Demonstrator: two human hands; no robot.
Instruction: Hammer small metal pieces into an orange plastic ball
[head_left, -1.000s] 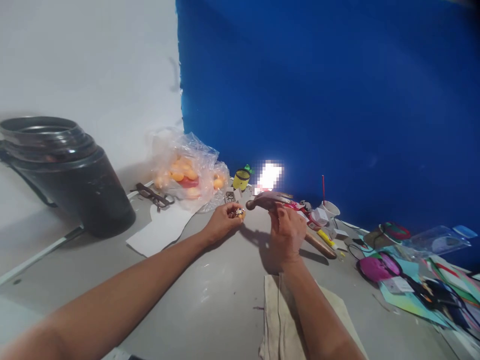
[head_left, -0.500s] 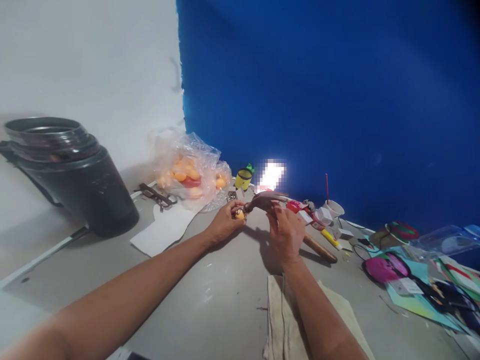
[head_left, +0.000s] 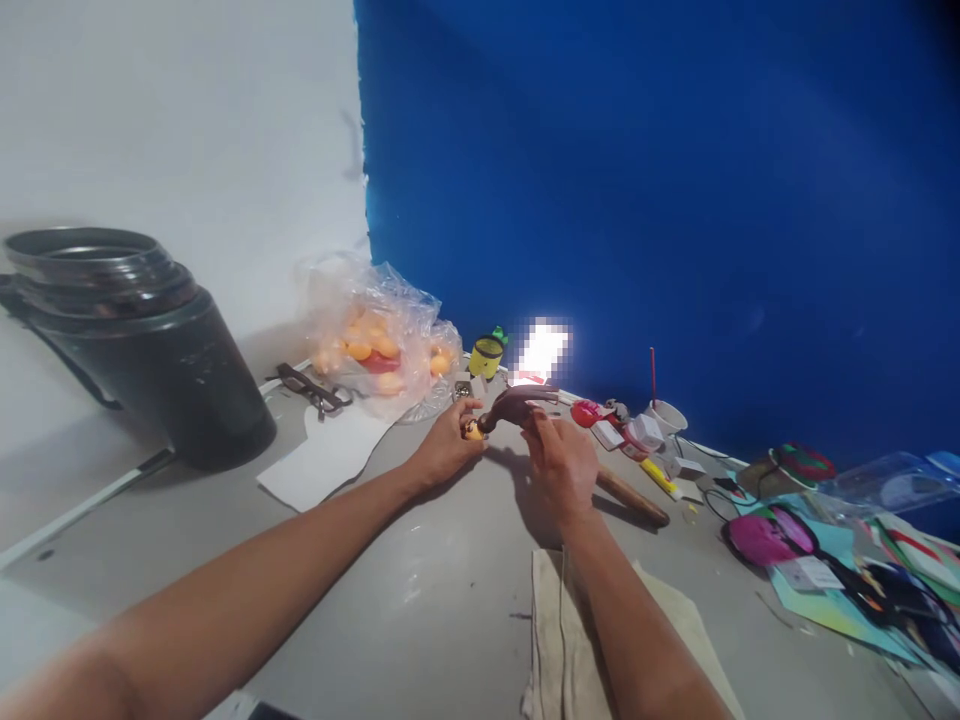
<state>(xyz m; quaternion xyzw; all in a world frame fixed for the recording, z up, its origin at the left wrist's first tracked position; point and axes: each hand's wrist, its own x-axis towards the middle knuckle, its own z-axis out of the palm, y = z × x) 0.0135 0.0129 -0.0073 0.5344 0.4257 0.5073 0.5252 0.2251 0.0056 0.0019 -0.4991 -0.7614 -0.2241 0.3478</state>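
Note:
My left hand (head_left: 446, 445) is closed round a small orange ball (head_left: 473, 430) with dark marks, pinched at the fingertips above the table. My right hand (head_left: 564, 460) grips a claw hammer (head_left: 514, 405) close to its head. The wooden hammer handle sticks out behind this hand to the lower right. The striking end meets the ball's right side, touching it or nearly so; which of the two I cannot tell. My left fingers partly cover the ball.
A large dark flask (head_left: 150, 350) stands at left. Dark-framed glasses (head_left: 315, 390) and white paper (head_left: 322, 460) lie beside a clear bag (head_left: 375, 330) of orange balls. Beige cloth (head_left: 551, 630) lies under my right forearm. Small boxes, a white cup (head_left: 666, 420) and a pink pouch (head_left: 765, 535) line the right.
My right hand and the hammer have shifted a little left. The hammer's striking end has come down beside the ball, which is now more covered. The left hand has barely moved.

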